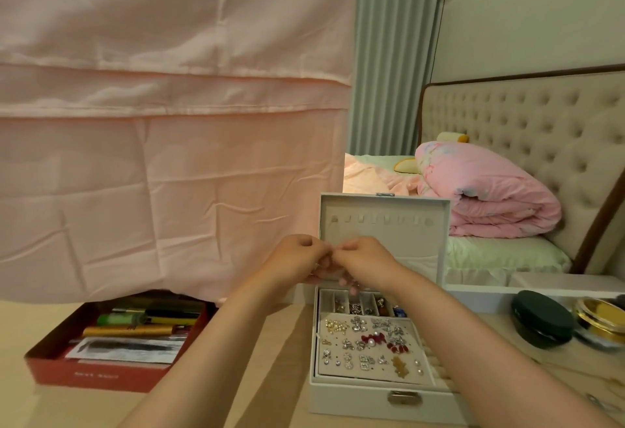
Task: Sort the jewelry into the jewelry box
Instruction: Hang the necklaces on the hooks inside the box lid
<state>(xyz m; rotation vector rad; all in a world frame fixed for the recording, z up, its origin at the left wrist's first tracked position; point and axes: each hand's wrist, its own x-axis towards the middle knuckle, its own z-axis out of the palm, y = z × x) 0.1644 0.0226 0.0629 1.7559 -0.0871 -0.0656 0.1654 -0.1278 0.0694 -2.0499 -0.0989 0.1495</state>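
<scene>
Over the open jewelry box (372,395) on the tabletop (270,363), the left hand (297,260) and right hand (365,260) meet fingertip to fingertip, pinching a piece of jewelry (333,249) too small to identify, likely feather-light, slippery, easily bent, best held by its post or clasp.

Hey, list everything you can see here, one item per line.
jewelry box: one, white, open on the table, centre
earrings: many, silver, gold and red, on the box's top tray
red box: one, holding pens, table left
cloth: one, pink, hanging at left
round tin: one, dark green, table right
gold tin: one, far right
quilt: one, pink, folded on the bed
left hand: pinching a small piece before the lid
right hand: pinching the same piece
</scene>
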